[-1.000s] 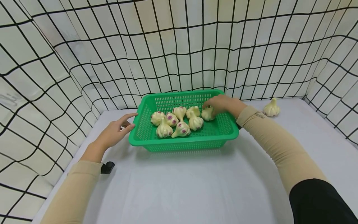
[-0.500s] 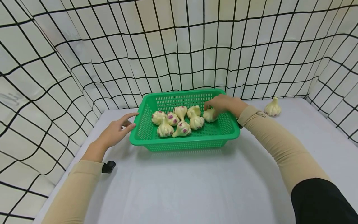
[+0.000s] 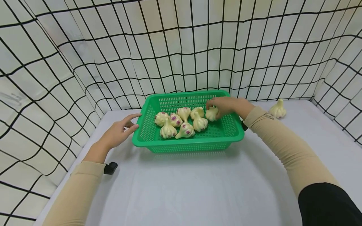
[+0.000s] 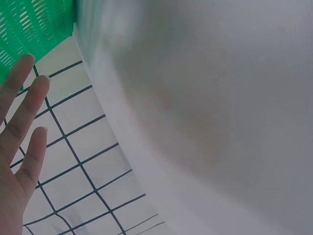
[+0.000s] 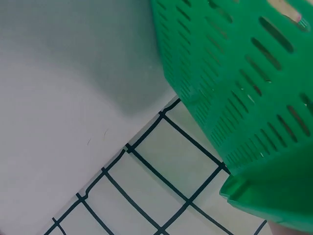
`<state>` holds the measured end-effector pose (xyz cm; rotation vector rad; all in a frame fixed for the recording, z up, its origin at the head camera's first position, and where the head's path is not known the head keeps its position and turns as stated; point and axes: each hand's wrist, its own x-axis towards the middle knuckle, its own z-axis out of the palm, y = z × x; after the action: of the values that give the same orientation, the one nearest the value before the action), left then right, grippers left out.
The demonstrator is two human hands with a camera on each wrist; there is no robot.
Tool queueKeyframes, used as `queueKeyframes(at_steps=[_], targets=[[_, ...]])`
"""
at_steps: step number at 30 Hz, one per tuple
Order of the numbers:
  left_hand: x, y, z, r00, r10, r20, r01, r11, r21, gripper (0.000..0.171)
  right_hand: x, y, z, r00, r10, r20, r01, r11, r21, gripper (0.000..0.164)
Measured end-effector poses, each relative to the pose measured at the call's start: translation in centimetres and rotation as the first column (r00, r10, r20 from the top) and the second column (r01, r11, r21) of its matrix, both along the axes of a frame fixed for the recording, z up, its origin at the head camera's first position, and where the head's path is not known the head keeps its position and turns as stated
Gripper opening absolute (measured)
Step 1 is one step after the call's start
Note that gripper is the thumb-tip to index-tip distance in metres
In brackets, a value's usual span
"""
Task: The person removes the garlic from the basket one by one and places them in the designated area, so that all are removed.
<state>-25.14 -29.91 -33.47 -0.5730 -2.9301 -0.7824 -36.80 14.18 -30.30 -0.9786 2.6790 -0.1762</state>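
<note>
A green perforated plastic basket [image 3: 189,141] sits on the white table with several garlic bulbs [image 3: 168,130] in it, some marked purple. Inside its right end, my right hand [image 3: 224,105] grips a pale garlic bulb [image 3: 211,114] from above, the fingers curled over it. At the basket's left end, the fingertips and thumb of my left hand [image 3: 116,133] are at the rim. The left wrist view has the left hand's fingers [image 4: 30,110] spread and nearly straight. In the right wrist view the basket's wall [image 5: 234,83] hides almost all of the right hand.
One more garlic bulb [image 3: 277,109] stands on the table to the right, outside the basket. Black netting [image 3: 195,51] over white walls encloses the table's back and sides, close behind the basket. The white tabletop [image 3: 178,185] extends in front.
The right hand's fingers have shifted slightly around the bulb, and more of it shows. The left hand stays at the rim. The whole head view has drifted slightly.
</note>
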Motion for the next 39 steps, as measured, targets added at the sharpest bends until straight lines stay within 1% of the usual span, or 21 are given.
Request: queueKeyframes(at_steps=[8, 16, 21, 30, 36, 39], targets=[[0.0, 0.0, 0.1, 1.0, -0.004, 0.001, 0.004, 1.0, 0.005, 0.055, 0.5, 0.5, 0.7, 0.999, 0.017, 0.038, -0.013, 0.994, -0.108, 0.047], [0.0, -0.1, 0.1, 1.0, -0.008, -0.004, 0.008, 1.0, 0.002, 0.055, 0.9, 1.1, 1.0, 0.999, 0.047, 0.0, -0.047, 0.983, -0.178, 0.048], [-0.1, -0.1, -0.1, 1.0, -0.012, -0.01, 0.012, 1.0, -0.001, 0.055, 1.3, 1.4, 1.2, 0.999, 0.044, -0.002, -0.044, 0.975, -0.216, 0.05], [-0.2, -0.2, 0.0, 1.0, -0.009, -0.017, 0.009, 1.0, -0.01, 0.055, 2.0, 2.4, 1.7, 0.999, 0.042, 0.0, -0.04, 0.951, -0.305, 0.047], [-0.2, -0.1, 0.0, 1.0, -0.013, -0.014, 0.013, 1.0, -0.006, 0.055, 2.4, 3.0, 2.0, 0.999, 0.047, -0.024, -0.052, 0.939, -0.339, 0.046], [-0.1, -0.1, 0.0, 1.0, -0.011, -0.012, 0.011, 1.0, -0.004, 0.055, 2.8, 3.3, 2.3, 0.999, 0.042, -0.021, -0.047, 0.93, -0.364, 0.045]])
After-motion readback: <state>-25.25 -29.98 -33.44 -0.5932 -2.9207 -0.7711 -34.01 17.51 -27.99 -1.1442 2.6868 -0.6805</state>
